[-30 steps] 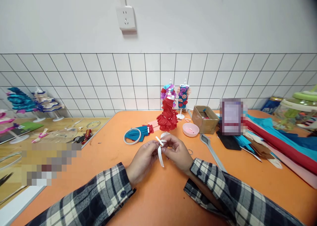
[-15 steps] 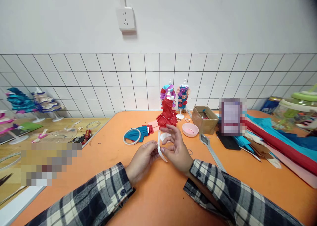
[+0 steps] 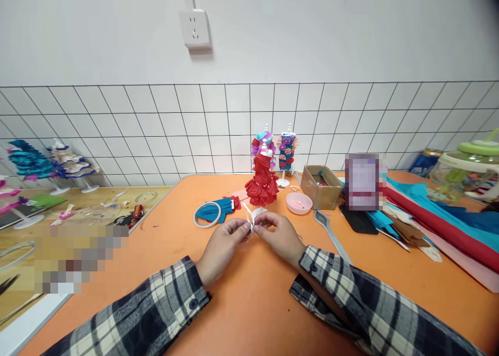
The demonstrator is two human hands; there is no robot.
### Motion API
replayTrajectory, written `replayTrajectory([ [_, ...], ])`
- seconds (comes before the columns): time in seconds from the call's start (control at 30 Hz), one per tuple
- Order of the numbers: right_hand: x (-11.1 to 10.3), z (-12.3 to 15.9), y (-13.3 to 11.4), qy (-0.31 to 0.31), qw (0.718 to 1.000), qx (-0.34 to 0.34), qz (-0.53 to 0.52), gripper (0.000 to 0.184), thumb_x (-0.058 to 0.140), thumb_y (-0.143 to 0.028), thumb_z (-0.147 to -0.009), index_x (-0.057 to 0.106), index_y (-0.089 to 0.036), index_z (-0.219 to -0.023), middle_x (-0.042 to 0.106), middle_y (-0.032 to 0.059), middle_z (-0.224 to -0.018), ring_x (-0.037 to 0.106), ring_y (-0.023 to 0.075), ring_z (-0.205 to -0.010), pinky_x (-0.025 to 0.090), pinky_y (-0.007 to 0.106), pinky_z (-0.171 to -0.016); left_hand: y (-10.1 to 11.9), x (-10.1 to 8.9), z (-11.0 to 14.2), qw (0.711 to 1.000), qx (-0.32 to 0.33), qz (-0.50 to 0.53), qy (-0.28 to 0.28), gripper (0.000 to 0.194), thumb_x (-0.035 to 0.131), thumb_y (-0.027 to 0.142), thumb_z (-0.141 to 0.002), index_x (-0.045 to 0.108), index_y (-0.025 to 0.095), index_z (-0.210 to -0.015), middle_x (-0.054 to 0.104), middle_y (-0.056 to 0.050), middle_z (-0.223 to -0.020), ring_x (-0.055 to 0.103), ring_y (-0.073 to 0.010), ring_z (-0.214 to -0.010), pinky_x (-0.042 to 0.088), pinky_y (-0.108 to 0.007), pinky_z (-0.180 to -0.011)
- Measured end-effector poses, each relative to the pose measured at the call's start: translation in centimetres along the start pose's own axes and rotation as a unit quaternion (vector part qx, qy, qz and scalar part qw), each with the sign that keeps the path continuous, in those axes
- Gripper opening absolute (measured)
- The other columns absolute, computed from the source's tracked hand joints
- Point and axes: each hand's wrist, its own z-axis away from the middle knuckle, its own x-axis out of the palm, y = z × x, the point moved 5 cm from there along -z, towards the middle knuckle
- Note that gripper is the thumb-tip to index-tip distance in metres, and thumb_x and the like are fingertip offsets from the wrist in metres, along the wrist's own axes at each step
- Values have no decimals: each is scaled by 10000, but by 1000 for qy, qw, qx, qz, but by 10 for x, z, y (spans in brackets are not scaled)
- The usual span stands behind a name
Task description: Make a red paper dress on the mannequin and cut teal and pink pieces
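Note:
Between my two hands is a narrow white ribbon (image 3: 248, 211), its free end sticking up and its middle hidden by fingertips. My left hand (image 3: 227, 240) pinches it from the left, thumb against forefinger. From the right, my right hand (image 3: 278, 238) pinches the same strip, its fingertips almost touching the left ones. Just beyond them stands a small mannequin in a ruffled red paper dress (image 3: 262, 180), its white base (image 3: 259, 211) partly covered by my right fingers. A white ring-shaped roll (image 3: 207, 225) lies to the left on folded blue crepe paper (image 3: 224, 213).
A pink bowl (image 3: 299, 203), a cardboard box (image 3: 322, 188) and grey scissors or a similar long tool (image 3: 333, 236) are right of my hands. Coloured paper rolls (image 3: 432, 223) lie farther right. Another dressed mannequin (image 3: 287, 156) stands behind. More dressed stands (image 3: 31, 161) occupy the wooden table at left.
My right hand's fingers spread away from the strip, then closed on it again beside the left fingertips. The loop and hanging tail seen earlier are gone from view; one end now points up.

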Motion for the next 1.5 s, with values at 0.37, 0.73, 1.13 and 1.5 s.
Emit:
replayTrajectory([
  [0.37, 6, 12, -19, -20, 967, -114, 229, 62, 537, -206, -865, 592, -179, -858, 616, 40, -829, 550, 163, -752, 406, 267, -661, -7, 5, 2, 998, -22, 56, -24, 352, 784, 456, -691, 681, 135, -789, 667, -48, -797, 588, -184, -785, 451, -307, -789],
  [0.73, -4, 13, -17, 61, 981, -72, 172, 422, 679, -273, -787, 505, -221, -1168, 667, 15, -1013, 588, 88, -559, 475, 260, -635, -4, 0, 2, 991, -16, 128, 20, 322, 819, 365, -697, 654, 139, -856, 637, -7, -799, 577, -130, -750, 468, -268, -778],
  [1.13, 8, 10, 8, 7, 978, 179, -111, 490, 706, -417, -667, 520, -195, -1063, 614, 8, -906, 559, 87, -542, 398, 163, -351, 4, -6, 2, 997, 9, 61, 36, 348, 837, 312, -637, 603, 163, -848, 689, -8, -784, 638, -148, -742, 490, -266, -739],
  [1.5, 4, 11, 15, 60, 964, 159, -203, 520, 672, -441, -696, 520, -208, -1135, 602, 56, -1047, 562, 114, -663, 417, 170, -392, -3, -3, 5, 984, -41, 171, 13, 277, 804, 212, -674, 610, 165, -866, 627, 9, -842, 601, -119, -770, 512, -248, -750],
])
